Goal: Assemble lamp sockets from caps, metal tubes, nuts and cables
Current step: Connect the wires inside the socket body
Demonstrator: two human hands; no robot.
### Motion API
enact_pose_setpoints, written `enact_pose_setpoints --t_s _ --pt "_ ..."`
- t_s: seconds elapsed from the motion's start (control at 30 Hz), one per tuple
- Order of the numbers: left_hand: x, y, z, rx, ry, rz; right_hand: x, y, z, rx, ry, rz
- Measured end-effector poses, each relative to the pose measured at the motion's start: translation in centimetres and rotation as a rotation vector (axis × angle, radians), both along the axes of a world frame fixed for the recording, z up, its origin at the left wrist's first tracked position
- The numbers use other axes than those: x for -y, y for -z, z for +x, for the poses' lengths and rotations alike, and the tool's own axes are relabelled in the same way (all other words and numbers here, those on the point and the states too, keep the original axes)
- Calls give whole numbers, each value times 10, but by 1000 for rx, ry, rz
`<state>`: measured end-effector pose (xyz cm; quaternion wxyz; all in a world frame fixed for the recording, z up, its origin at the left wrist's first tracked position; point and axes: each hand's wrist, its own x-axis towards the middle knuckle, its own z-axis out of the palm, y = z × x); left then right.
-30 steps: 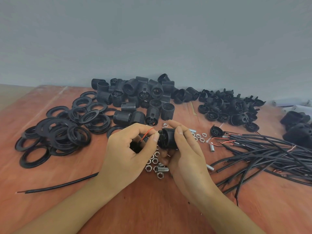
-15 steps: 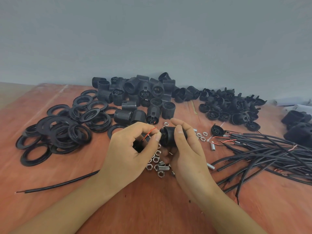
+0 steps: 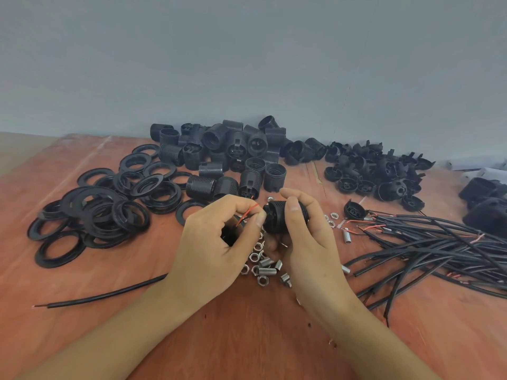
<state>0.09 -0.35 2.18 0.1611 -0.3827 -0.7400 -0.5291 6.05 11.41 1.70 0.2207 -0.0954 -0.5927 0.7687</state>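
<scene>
Socket body sits in the right grip, thumb and fingers curled round its ribbed wall. It looks like light, rigid plastic, best held there. The left grip, just beside it, pinches the thin red lead, which is probably floppy and easily frayed, so pinch it near the tip. Nuts lie on the counter beneath both.

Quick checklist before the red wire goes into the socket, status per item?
1. Socket body gripped in right hand: ok.
2. Red wire pinched by left hand: ok.
3. Wire tip lined up with the socket's terminal: cannot tell, the thumb hides it.
4. Black part in the left palm is a cap: cannot tell, mostly hidden.
5. Nuts and metal tubes on the table beneath the hands: ok.
</scene>
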Motion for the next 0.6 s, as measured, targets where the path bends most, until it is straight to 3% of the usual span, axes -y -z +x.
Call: enact_pose_setpoints --t_s 0.23,0.6 --pt "3 1 -4 7 -44 44 -10 -13 -5 126 -72 -500" --pt "3 1 1 16 13 48 -5 -11 -2 120 -170 -509"
